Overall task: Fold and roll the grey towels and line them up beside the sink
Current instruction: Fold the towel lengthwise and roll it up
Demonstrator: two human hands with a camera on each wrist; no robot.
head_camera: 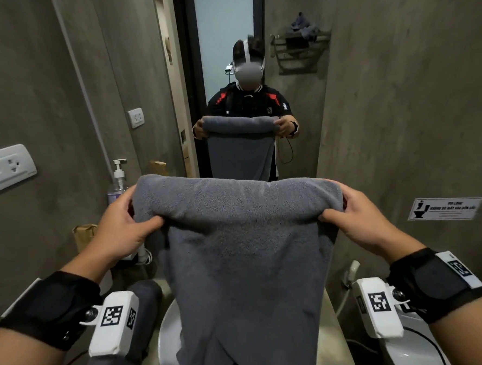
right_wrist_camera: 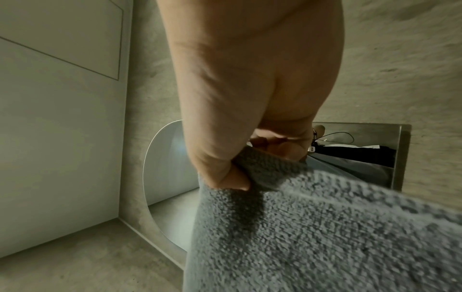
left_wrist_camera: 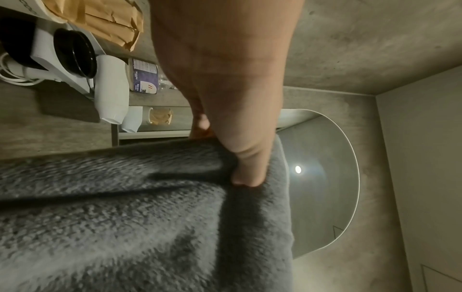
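Grey concrete walls close in a narrow bathroom, with a tall mirror (head_camera: 225, 42) straight ahead above a white basin (head_camera: 166, 336). Both hands hold a grey towel (head_camera: 237, 239) up in the air over the basin, well clear of the counter. Its top part is rolled over into a thick tube, and the rest hangs straight down, the lower end dropping into the basin's bowl. The left hand (head_camera: 124, 226) grips the roll's left end, thumb underneath and fingers curled over the far side; the right hand (head_camera: 357, 214) does the same at the right end. In the wrist views each thumb presses into the pile with the cloth pinched against the fingers.

A second grey towel (head_camera: 140, 307), already rolled, lies on the counter at the basin's left edge, beside the left wrist. Behind it, toward the counter's back left corner, stand a pump bottle (head_camera: 118, 178) and a brown paper bag (head_camera: 83, 237). A white toilet (head_camera: 419, 346) sits to the right.
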